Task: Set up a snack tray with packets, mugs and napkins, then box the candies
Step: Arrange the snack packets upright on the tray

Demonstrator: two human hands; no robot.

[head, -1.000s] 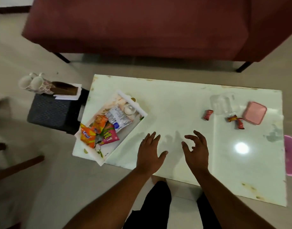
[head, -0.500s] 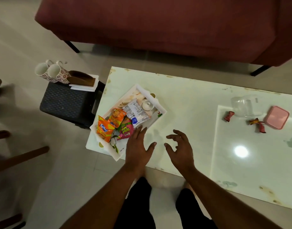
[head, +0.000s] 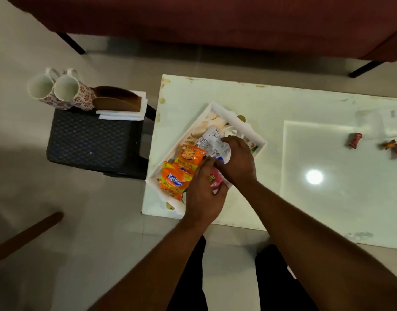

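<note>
Now both hands are in the white tray (head: 256,136) on the worktop (head: 327,198): the right hand (head: 236,161) closed on the white packet (head: 212,140), the left hand (head: 204,194) fingers curled over the pink packet (head: 215,179), its grip hidden. Orange packets (head: 177,173) lie just left of them.

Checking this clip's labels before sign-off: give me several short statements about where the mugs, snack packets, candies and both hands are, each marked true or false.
1. Two floral white mugs stand in the white tray. False: they stand on the dark woven stool.
2. Both hands are over the tray. True: left hand, right hand.
3. The orange snack packets lie in the tray. True.
4. The red-wrapped candies are boxed. False: loose on the white table.
</note>
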